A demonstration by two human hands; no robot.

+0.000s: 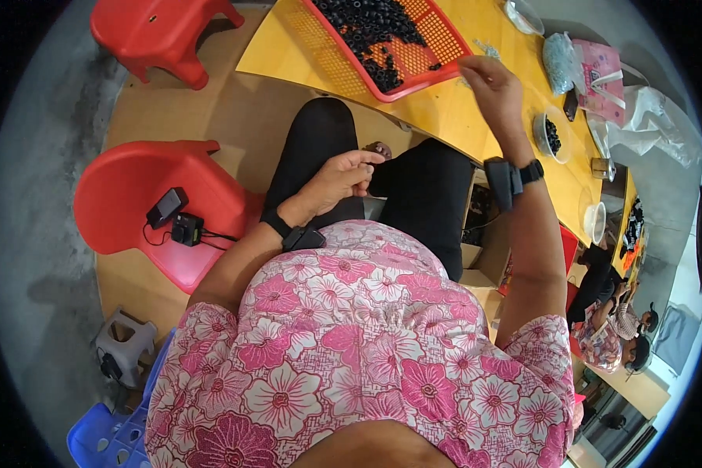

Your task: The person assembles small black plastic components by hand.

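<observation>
My left hand point(338, 184) is over my lap, fingers curled in and the index finger pointing right. Whatever its fingers may hold is too small or hidden to make out. Raised at the table's edge, my right hand point(494, 92) is beside the near right corner of a red plastic basket point(413, 86). Its fingers are bent, with a gap between thumb and index finger, and nothing shows between them. Many small black ring-like parts point(366, 31) lie in the basket, mostly toward its far and left sides.
On the yellow table point(452, 109), a bowl of black parts point(552, 134) stands right of my right forearm, with bags point(600, 74) behind. A red chair point(125, 195) with small black devices is at left, near a red stool point(160, 35). Other people point(608, 327) sit far right.
</observation>
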